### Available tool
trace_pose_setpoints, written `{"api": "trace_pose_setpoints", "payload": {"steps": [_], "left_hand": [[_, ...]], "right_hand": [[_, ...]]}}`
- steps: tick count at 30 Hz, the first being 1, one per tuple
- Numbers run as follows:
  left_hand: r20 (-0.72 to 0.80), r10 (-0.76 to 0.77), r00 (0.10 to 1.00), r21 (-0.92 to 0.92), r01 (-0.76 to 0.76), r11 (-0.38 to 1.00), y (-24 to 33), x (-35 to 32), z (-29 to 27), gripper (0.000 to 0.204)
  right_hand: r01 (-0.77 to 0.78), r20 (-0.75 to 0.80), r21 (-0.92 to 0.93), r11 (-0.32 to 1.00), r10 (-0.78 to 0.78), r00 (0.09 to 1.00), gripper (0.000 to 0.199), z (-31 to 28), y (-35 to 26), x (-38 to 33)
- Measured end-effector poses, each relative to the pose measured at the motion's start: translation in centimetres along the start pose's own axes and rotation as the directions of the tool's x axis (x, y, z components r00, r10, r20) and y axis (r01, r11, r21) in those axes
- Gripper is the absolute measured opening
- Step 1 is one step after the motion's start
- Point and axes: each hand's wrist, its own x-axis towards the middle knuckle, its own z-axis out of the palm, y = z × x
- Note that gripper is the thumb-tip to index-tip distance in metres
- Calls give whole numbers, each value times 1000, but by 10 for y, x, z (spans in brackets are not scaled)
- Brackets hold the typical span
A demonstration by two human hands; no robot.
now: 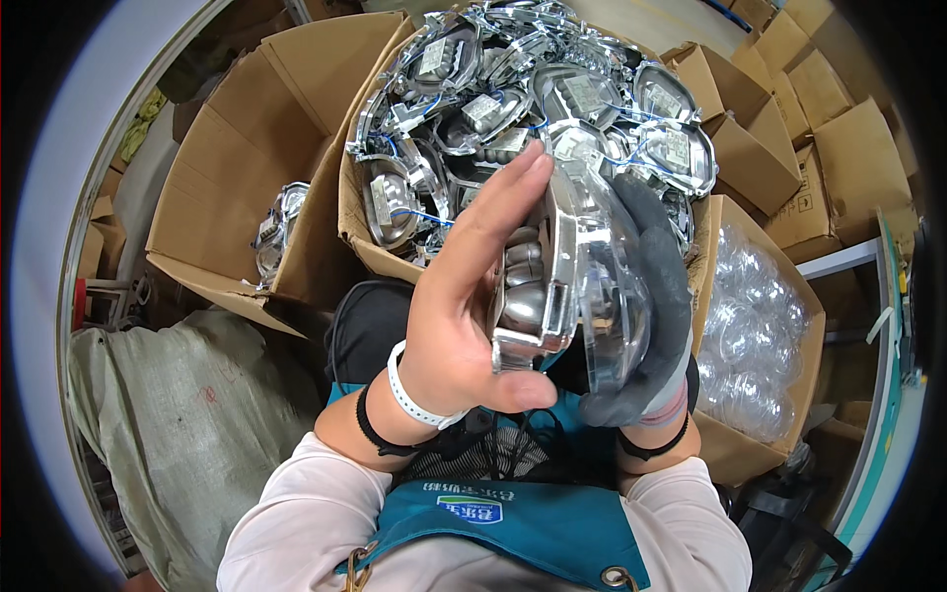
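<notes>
We held a chrome reflector (pixel 528 296) edge-on at chest height, our bare left hand (pixel 464 296) flat against its back, thumb hooked under. Our gloved right hand (pixel 646 316) pressed a clear lens (pixel 612 296) onto its face. We judged this the fitting step; next the rims needed seating evenly. Boxes (pixel 247 148) crowded close ahead and right, leaving room only near our chest.

I see my bare left hand (pixel 464 296) on a glossy chrome-plated plastic reflector housing (pixel 533 286); a smooth clear plastic cover (pixel 612 316) against my right hand's (pixel 656 316) matt grey knit glove; matt brown cardboard boxes (pixel 256 128).
</notes>
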Motion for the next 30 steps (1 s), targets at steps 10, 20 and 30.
{"api": "trace_pose_setpoints", "payload": {"steps": [10,20,30], "left_hand": [[-45,10,999,98,-6,995,-20,-5,8,115],[217,-298,930,319,222,922,-33,-3,22,77],[303,21,953,765,-256,590,-8,-16,32,37]], "right_hand": [[-153,11,170,973,153,988,57,0,3,-9],[-379,-266,474,795,539,799,26,-18,-7,-26],[-488,-415,-159,858,390,822,16,-20,-5,-16]]}}
